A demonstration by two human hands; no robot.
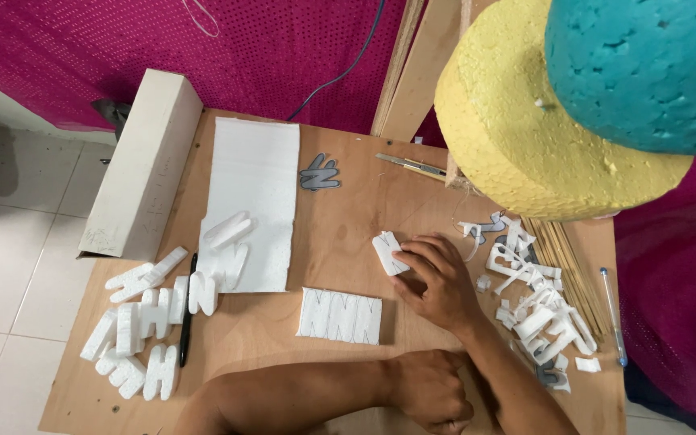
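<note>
A small white foam piece is pressed flat to the wooden table under the fingertips of the right hand, which is laid open over it rather than closed round it, probably so that the light foam is kept from sliding. The left hand is curled into a loose fist at the near edge of the table, just behind the right wrist; whether anything is enclosed in it cannot be told. Just beside the pressed piece, toward the near edge, a foam strip marked with pencilled letter outlines is laid flat. A larger foam sheet is spread further left, with cut foam letters heaped at its near end and a black pen among them. Foam offcuts are gathered to the right, apart from the finished letters, near thin wooden sticks and a blue pen. A craft knife is left at the far side, beside a grey letter cutout
</note>
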